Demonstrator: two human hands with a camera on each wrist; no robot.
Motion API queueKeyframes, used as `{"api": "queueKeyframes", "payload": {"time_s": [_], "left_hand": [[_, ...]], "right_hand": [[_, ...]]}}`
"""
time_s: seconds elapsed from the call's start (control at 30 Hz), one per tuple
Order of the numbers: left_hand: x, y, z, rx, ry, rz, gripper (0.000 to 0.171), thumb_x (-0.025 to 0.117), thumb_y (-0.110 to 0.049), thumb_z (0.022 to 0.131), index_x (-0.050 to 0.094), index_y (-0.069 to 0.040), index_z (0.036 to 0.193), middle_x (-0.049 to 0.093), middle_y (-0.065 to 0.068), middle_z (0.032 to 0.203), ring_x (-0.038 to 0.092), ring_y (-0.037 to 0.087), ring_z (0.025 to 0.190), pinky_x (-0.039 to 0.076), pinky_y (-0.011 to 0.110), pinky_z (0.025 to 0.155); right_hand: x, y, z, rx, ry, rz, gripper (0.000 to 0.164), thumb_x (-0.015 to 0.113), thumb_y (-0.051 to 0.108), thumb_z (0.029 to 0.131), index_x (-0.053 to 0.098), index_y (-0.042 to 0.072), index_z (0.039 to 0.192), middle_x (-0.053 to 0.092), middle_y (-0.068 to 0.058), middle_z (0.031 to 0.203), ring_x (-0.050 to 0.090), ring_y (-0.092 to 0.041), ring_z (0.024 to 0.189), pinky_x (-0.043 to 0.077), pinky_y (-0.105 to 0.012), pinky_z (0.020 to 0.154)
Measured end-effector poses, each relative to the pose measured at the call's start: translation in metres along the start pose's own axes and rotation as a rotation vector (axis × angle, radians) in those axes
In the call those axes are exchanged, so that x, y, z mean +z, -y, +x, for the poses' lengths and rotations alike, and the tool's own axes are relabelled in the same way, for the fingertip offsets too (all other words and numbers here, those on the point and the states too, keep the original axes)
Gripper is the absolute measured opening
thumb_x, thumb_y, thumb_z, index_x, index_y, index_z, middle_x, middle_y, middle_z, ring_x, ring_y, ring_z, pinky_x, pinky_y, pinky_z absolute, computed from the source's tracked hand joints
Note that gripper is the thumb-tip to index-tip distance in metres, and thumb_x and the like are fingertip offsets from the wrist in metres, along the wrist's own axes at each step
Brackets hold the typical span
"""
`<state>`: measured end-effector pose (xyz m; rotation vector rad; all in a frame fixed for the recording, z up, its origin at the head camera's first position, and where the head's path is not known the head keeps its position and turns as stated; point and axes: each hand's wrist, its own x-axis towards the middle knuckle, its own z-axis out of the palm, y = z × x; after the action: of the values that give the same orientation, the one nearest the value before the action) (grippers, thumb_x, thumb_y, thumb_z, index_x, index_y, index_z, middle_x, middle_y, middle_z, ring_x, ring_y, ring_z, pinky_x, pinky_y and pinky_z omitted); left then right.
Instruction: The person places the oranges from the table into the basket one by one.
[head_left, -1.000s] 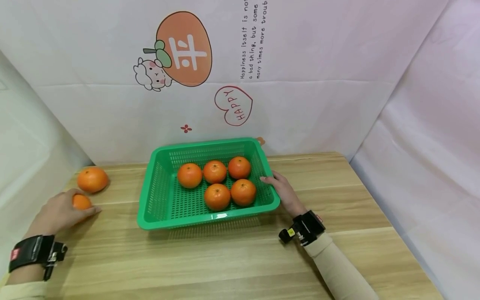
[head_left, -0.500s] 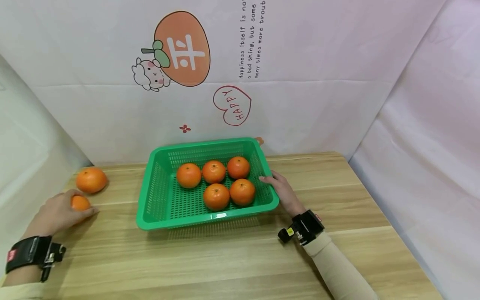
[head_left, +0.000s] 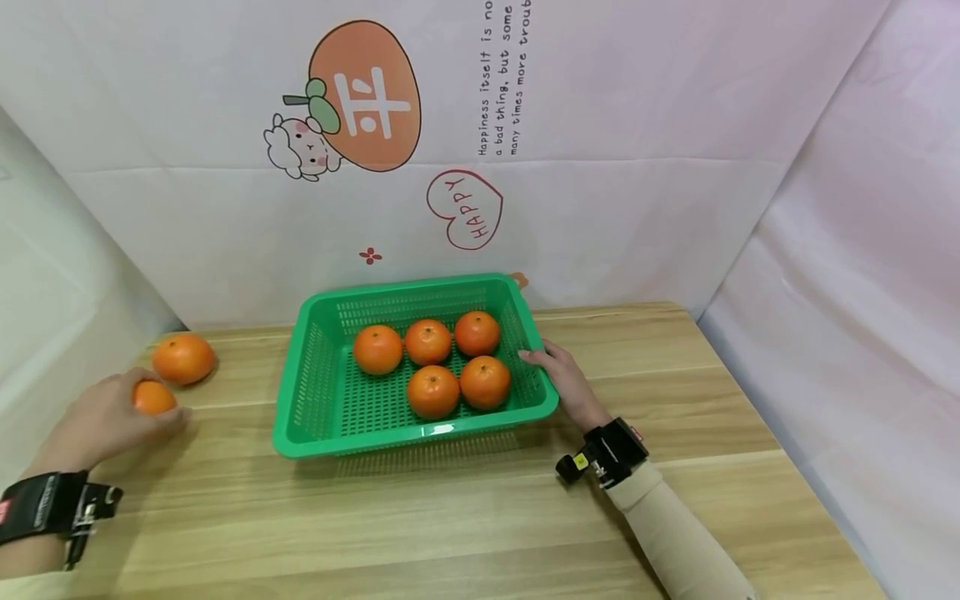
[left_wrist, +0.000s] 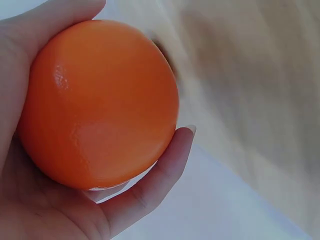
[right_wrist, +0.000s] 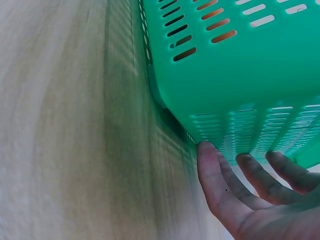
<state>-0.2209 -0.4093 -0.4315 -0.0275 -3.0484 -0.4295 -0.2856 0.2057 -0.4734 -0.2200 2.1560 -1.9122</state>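
My left hand [head_left: 93, 421] grips an orange [head_left: 153, 398] at the left side of the table. In the left wrist view the orange [left_wrist: 100, 105] fills the palm, with fingers wrapped round opposite sides of it. Just behind it, a second orange [head_left: 183, 358] lies on the table. My right hand [head_left: 567, 382] holds the right end of a green plastic basket [head_left: 352, 447], its thumb over the rim. In the right wrist view, several fingertips of that hand [right_wrist: 265, 192] press against the slotted outer wall of the basket [right_wrist: 215, 80]. Several oranges [head_left: 433, 392] sit inside, mostly toward the basket's right.
The wooden table [head_left: 420, 525] carries the basket near its back edge, in front of a white printed cloth [head_left: 615, 225]. White cloth also hangs at the left and right sides. Each wrist wears a black camera band [head_left: 615, 452].
My left hand has shifted slightly left and toward me with the orange in its grip. The right hand, the basket and the other oranges have stayed put.
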Motion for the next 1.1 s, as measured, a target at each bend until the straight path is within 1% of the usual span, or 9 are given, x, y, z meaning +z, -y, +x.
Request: {"api": "queueKeyframes", "payload": {"time_s": [0.13, 0.23, 0.4, 0.53, 0.63, 0.77, 0.9, 0.97, 1.1], "left_hand": [[-0.005, -0.008, 0.001, 0.026, -0.017, -0.003, 0.078, 0.082, -0.045, 0.088, 0.055, 0.016, 0.129, 0.064, 0.039, 0.109, 0.064, 0.044, 0.087, 0.046, 0.039, 0.061], [-0.010, -0.018, 0.001, 0.051, -0.028, -0.008, 0.075, 0.083, -0.043, 0.089, 0.056, 0.014, 0.130, 0.064, 0.038, 0.110, 0.064, 0.040, 0.085, 0.045, 0.036, 0.061], [-0.018, -0.040, 0.000, 0.083, -0.061, -0.003, 0.075, 0.084, -0.044, 0.088, 0.056, 0.011, 0.131, 0.063, 0.040, 0.116, 0.064, 0.040, 0.086, 0.047, 0.037, 0.061], [-0.021, -0.057, -0.003, 0.127, -0.089, -0.030, 0.066, 0.084, -0.043, 0.088, 0.059, 0.002, 0.130, 0.066, 0.031, 0.112, 0.062, 0.032, 0.083, 0.043, 0.032, 0.061], [-0.023, -0.069, -0.004, 0.151, -0.100, -0.050, 0.061, 0.084, -0.041, 0.089, 0.060, -0.003, 0.130, 0.067, 0.027, 0.113, 0.062, 0.029, 0.082, 0.043, 0.032, 0.060], [-0.025, -0.085, -0.005, 0.179, -0.129, -0.053, 0.063, 0.084, -0.042, 0.088, 0.061, 0.000, 0.129, 0.067, 0.028, 0.113, 0.064, 0.030, 0.081, 0.045, 0.033, 0.060], [-0.030, -0.103, -0.006, 0.224, -0.165, -0.037, 0.060, 0.084, -0.042, 0.088, 0.061, -0.004, 0.127, 0.067, 0.021, 0.107, 0.062, 0.027, 0.078, 0.045, 0.032, 0.058], [-0.032, -0.111, -0.007, 0.245, -0.173, -0.038, 0.058, 0.084, -0.041, 0.088, 0.061, -0.006, 0.128, 0.066, 0.020, 0.110, 0.062, 0.026, 0.078, 0.045, 0.031, 0.058], [-0.035, -0.129, -0.008, 0.278, -0.181, -0.043, 0.060, 0.084, -0.042, 0.088, 0.061, -0.007, 0.131, 0.065, 0.020, 0.117, 0.063, 0.028, 0.082, 0.046, 0.032, 0.059]], "right_hand": [[0.000, 0.000, 0.001, 0.001, -0.008, 0.000, 0.062, 0.053, 0.037, 0.106, 0.042, 0.008, 0.160, 0.063, -0.031, 0.140, 0.076, -0.015, 0.097, 0.064, -0.032, 0.084], [0.000, -0.001, 0.001, 0.004, -0.013, 0.000, 0.062, 0.053, 0.036, 0.106, 0.042, 0.007, 0.160, 0.063, -0.032, 0.139, 0.076, -0.016, 0.097, 0.064, -0.032, 0.083], [-0.001, -0.002, 0.001, -0.001, -0.014, -0.007, 0.062, 0.053, 0.036, 0.106, 0.042, 0.006, 0.160, 0.063, -0.032, 0.138, 0.076, -0.017, 0.098, 0.064, -0.031, 0.083], [-0.001, -0.002, 0.000, -0.006, -0.011, -0.005, 0.062, 0.052, 0.036, 0.106, 0.042, 0.007, 0.160, 0.062, -0.032, 0.140, 0.076, -0.017, 0.099, 0.064, -0.032, 0.083], [-0.001, -0.001, 0.000, -0.006, -0.004, -0.004, 0.062, 0.052, 0.037, 0.106, 0.042, 0.008, 0.160, 0.062, -0.031, 0.140, 0.076, -0.017, 0.100, 0.064, -0.032, 0.084], [0.000, -0.002, 0.001, -0.006, 0.000, -0.006, 0.062, 0.052, 0.037, 0.107, 0.041, 0.009, 0.161, 0.062, -0.030, 0.141, 0.076, -0.017, 0.100, 0.064, -0.032, 0.084], [0.000, -0.003, 0.001, -0.004, -0.002, -0.005, 0.062, 0.052, 0.038, 0.106, 0.041, 0.009, 0.161, 0.062, -0.031, 0.141, 0.076, -0.017, 0.101, 0.064, -0.032, 0.084], [0.000, -0.003, 0.001, -0.003, -0.002, -0.004, 0.063, 0.052, 0.038, 0.106, 0.041, 0.009, 0.161, 0.062, -0.031, 0.141, 0.076, -0.017, 0.100, 0.064, -0.032, 0.084], [-0.001, -0.003, 0.002, -0.003, -0.001, -0.006, 0.063, 0.052, 0.037, 0.106, 0.041, 0.007, 0.161, 0.061, -0.031, 0.141, 0.076, -0.016, 0.100, 0.063, -0.032, 0.085]]}}
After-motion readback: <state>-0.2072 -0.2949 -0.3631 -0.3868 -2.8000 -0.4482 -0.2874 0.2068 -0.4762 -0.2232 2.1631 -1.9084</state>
